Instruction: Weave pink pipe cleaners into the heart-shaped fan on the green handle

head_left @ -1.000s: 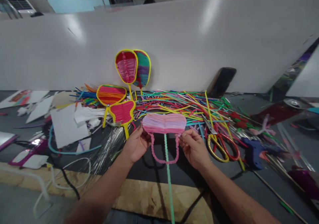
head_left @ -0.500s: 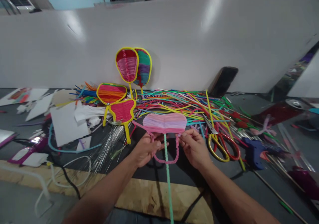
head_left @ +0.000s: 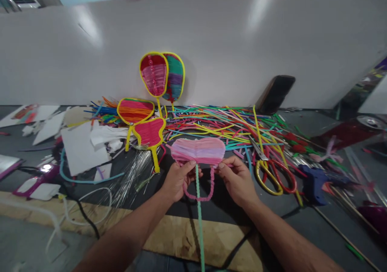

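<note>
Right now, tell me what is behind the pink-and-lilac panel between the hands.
Beyond its top edge, colored pipe cleaners lie heaped. The panel covers whatever is directly behind it. A mint stem emerges at its bottom edge; whether it runs up behind cannot be seen.

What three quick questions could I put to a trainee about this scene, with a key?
1. True or false: the scissors lie to the right of the person's right hand.
2. Which colour is the stem running down from the pink-and-lilac piece: A yellow, B pale green, C orange?
3. Fill in the blank: a dark ____ leans against the white panel, above the scissors in the view.

Key: 1 true; 2 B; 3 phone.
</note>
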A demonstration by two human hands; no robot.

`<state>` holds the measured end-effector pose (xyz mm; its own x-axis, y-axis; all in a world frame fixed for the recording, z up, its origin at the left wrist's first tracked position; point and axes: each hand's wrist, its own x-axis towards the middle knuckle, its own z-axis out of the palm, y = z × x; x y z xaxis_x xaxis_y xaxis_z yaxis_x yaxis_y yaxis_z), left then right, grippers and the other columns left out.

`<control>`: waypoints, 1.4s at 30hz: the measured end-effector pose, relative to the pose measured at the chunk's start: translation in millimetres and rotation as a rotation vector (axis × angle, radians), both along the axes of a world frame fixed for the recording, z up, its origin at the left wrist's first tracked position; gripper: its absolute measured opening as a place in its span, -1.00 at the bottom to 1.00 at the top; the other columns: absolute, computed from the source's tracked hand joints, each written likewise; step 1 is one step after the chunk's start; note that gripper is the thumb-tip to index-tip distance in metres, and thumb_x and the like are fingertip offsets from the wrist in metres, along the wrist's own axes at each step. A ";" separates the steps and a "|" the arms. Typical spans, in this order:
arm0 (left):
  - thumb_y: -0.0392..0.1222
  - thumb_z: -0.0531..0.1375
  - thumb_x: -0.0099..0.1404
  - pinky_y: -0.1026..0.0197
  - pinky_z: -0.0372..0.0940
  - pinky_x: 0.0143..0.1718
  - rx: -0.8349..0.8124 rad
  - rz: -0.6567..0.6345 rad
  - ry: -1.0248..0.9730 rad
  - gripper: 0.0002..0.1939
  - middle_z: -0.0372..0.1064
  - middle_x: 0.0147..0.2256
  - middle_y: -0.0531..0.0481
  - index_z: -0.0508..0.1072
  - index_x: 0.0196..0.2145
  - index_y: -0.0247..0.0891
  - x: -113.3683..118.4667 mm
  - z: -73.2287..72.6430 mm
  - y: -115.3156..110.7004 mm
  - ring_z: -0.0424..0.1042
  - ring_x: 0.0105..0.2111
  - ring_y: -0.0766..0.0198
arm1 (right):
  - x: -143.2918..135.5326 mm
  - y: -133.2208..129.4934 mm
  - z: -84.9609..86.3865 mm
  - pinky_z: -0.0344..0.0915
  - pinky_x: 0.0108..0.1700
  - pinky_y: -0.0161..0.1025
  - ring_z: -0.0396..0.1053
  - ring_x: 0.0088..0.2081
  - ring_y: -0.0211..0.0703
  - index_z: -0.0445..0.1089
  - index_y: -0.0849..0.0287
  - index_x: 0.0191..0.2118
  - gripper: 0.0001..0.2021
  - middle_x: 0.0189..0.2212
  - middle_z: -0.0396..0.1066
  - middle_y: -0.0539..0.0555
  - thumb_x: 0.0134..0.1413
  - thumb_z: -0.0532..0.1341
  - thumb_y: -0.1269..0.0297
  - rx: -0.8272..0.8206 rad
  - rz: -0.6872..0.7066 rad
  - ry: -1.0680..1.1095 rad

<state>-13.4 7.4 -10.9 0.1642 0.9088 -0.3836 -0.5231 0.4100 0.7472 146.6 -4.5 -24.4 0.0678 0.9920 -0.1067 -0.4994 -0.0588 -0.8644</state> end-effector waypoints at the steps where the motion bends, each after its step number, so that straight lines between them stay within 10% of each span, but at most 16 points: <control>1: -0.19 0.35 -0.03 0.24 0.41 -0.37 0.001 0.006 0.005 -0.79 0.38 -0.59 0.09 0.41 -0.50 -0.33 0.1 0.0 0.0 0.39 -0.57 0.40 | 0.0 -0.1 -0.2 0.36 -0.32 -0.32 0.37 -0.48 -0.33 0.35 0.12 -0.49 -0.83 -0.54 0.40 -0.09 -0.17 0.36 0.27 0.004 0.001 -0.007; 26: -0.14 0.40 -0.15 0.36 0.29 -0.56 -0.024 0.083 0.146 -0.71 0.37 -0.64 0.07 0.42 -0.56 -0.37 -3.6 3.0 -1.1 0.38 -0.63 0.39 | 2.7 -5.1 -4.3 0.32 -0.30 -0.34 0.39 -0.44 -0.32 0.36 0.11 -0.41 -0.89 -0.49 0.40 -0.07 -0.06 0.31 0.28 0.085 0.031 -0.139; 36: -0.16 0.39 -0.12 0.40 0.25 -0.59 0.070 0.286 0.165 -0.74 0.37 -0.63 0.10 0.42 -0.55 -0.35 -8.5 9.7 5.8 0.36 -0.64 0.42 | 6.5 4.4 7.8 0.36 -0.34 -0.32 0.46 -0.38 -0.26 0.19 -0.08 -0.05 -0.45 -0.31 0.45 -0.08 -0.22 0.39 0.29 -0.077 -0.060 0.165; 42: -0.15 0.37 -0.08 0.37 0.27 -0.56 0.114 0.262 0.245 -0.78 0.37 -0.64 0.09 0.44 -0.58 -0.33 -7.5 5.5 2.5 0.35 -0.63 0.40 | -1.5 -5.8 10.4 0.28 -0.41 -0.39 0.40 -0.39 -0.30 0.36 0.09 -0.20 -0.62 -0.30 0.40 0.00 -0.23 0.40 0.24 -0.133 0.244 0.172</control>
<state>-20.9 10.0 -5.5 -0.1632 0.9470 -0.2767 -0.3993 0.1931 0.8962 145.1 -10.3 -14.0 -0.2003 0.9534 -0.2258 -0.5946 -0.3015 -0.7454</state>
